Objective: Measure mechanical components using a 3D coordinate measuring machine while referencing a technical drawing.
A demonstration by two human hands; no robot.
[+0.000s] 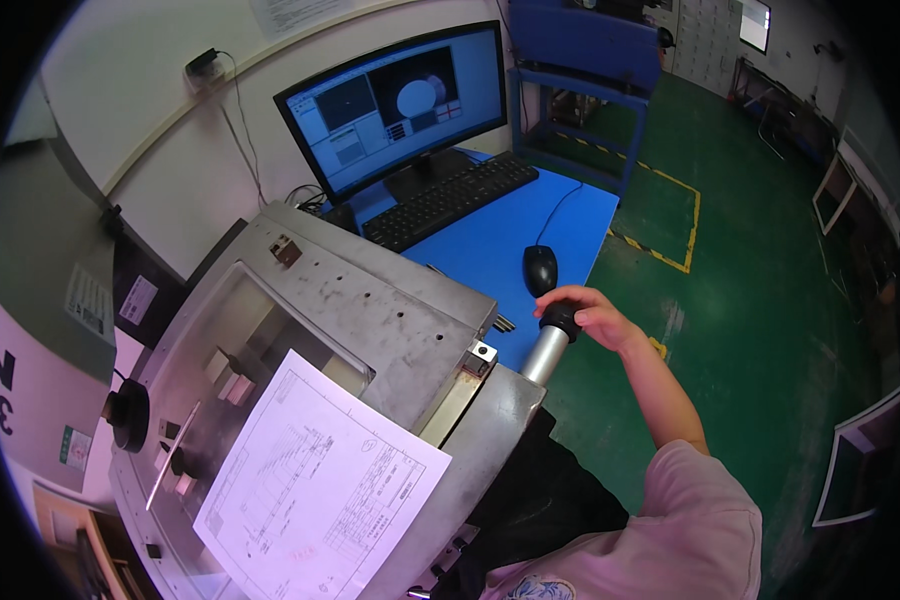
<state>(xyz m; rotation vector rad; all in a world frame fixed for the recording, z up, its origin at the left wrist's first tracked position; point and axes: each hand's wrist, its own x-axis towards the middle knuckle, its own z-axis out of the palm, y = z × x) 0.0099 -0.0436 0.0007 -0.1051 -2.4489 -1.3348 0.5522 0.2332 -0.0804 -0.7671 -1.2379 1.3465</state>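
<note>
The right hand (604,318) curls around the black knob (560,318), fingers over its far side and the thumb apparently against its near edge; the left hand is out of view. The knob caps a silver cylinder (544,357) that projects from the right end of the grey metal machine bed (400,300), beside the blue worktop (580,215).

The knob looks stiff and sturdy, likely hard plastic. Since it is mounted, its weight should hardly matter to the fingers. Its outer rim seems the best place to grip; the bare cylinder looks smooth and would probably give less purchase. The drawing sheet (320,490) lying on the machine is light and limp, likely to slide, and best lifted by an edge.

As for containers, the framed opening in the bed has a glass plate (270,325), with a small metal block fixture (232,380) at it; whether it rests on or below the glass, I cannot tell. At lower left, a brown open-fronted cabinet (58,507) contains something dark and curved, too dim to identify.
</note>
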